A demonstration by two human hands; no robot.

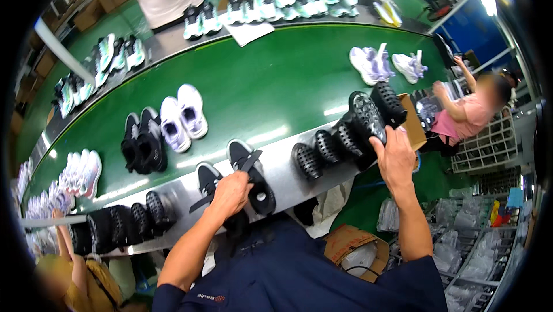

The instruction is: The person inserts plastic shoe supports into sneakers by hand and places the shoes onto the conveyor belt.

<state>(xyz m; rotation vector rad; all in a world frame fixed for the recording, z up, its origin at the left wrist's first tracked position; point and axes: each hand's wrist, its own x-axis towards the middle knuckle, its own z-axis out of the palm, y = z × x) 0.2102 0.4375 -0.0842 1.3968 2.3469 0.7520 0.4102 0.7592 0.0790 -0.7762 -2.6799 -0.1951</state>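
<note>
My left hand (231, 194) is closed at a pair of black sneakers with grey toes, its fingers gripping the edge of the right-hand sneaker (260, 188). The other sneaker (208, 178) lies partly under that hand, and dark strap-like strips stick out on both sides of it. Farther right, my right hand (396, 153) is closed on the near end of a black, foot-shaped shoe form (366, 113) dotted with bumps or holes. Similar black forms (327, 146) stand in a row beside it on the metal ledge.
Beyond the ledge runs a green conveyor belt (276, 82) carrying black shoes (144, 142), white-lilac sneakers (183, 117) and more pairs. Several black forms (129, 223) stand at left. A cardboard box (357, 248) is below right, near racks of bagged items (461, 243). Co-workers stand around.
</note>
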